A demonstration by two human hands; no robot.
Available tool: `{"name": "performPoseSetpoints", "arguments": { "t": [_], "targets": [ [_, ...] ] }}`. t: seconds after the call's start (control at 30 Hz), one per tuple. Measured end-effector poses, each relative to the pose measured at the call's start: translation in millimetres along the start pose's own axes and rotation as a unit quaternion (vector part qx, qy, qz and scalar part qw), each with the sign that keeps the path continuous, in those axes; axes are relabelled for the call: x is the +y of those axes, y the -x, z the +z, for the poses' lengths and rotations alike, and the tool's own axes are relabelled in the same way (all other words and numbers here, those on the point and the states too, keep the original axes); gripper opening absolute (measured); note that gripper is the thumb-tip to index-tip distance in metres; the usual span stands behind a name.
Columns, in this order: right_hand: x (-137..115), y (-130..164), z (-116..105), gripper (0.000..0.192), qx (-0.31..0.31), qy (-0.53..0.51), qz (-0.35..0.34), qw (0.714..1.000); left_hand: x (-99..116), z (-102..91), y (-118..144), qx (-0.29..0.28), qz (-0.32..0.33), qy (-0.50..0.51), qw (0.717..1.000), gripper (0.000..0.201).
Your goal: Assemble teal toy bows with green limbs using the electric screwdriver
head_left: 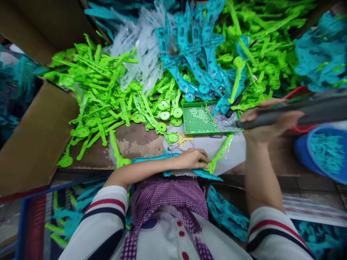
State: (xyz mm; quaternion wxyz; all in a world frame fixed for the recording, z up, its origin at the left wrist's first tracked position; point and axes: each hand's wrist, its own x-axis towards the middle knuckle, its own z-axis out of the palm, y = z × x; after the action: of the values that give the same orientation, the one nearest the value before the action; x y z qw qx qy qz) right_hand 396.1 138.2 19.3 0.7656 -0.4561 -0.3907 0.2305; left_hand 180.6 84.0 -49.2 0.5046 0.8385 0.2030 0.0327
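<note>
My left hand (193,159) reaches across in front of me, fingers curled and pressed on the round end of a green plastic arm (221,153). That end meets a long blue plastic shell (151,157) with thin wires, lying at the table's front edge. A second green arm (116,148) joins the shell at its left. My right hand (261,124), blurred, is closed around a dark power screwdriver (300,110). Its tip points left into the silvery small screws (227,121) in a green perforated tray (195,133).
Heaps of green arms (94,94), blue shells with wires (195,54) and translucent plastic pieces (146,43) cover the back. A black-handled tool (233,110) leans into the tray. A blue bucket of blue parts (303,148) stands right; cardboard (38,133) is left.
</note>
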Motion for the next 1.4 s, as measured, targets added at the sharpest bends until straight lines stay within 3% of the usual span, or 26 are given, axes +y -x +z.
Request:
{"name": "performPoseSetpoints", "arguments": {
  "t": [0.13,0.23,0.37,0.63,1.17,1.27,1.4],
  "targets": [
    [18.9,0.0,46.7,0.057,-0.040,0.002,-0.006,0.999,0.3,-0.5,-0.1,-0.002,-0.006,0.002,1.000,0.034],
    [36.3,0.1,57.7,0.057,-0.043,0.029,0.009,0.999,-0.9,0.6,-0.2,-0.006,-0.003,0.003,1.000,0.034],
    [45.6,-0.4,53.1,0.057,-0.047,0.050,0.020,0.997,-2.8,2.1,-0.8,-0.003,-0.001,0.001,1.000,0.034],
    [40.0,1.6,59.4,0.059,-0.032,0.039,0.042,0.998,-2.7,2.3,-0.7,-0.006,0.003,0.002,1.000,0.033],
    [46.9,-0.5,58.6,0.063,-0.024,0.034,0.021,0.999,0.4,0.7,0.0,-0.008,0.000,0.001,1.000,0.032],
    [36.2,-5.5,58.9,0.069,-0.020,0.043,0.008,0.999,0.9,0.6,1.0,-0.002,-0.003,0.004,1.000,0.030],
    [-8.7,-0.7,41.1,0.072,-0.016,0.006,0.003,1.000,0.4,-0.1,1.7,0.000,-0.002,0.011,1.000,0.030]
  ]
}}
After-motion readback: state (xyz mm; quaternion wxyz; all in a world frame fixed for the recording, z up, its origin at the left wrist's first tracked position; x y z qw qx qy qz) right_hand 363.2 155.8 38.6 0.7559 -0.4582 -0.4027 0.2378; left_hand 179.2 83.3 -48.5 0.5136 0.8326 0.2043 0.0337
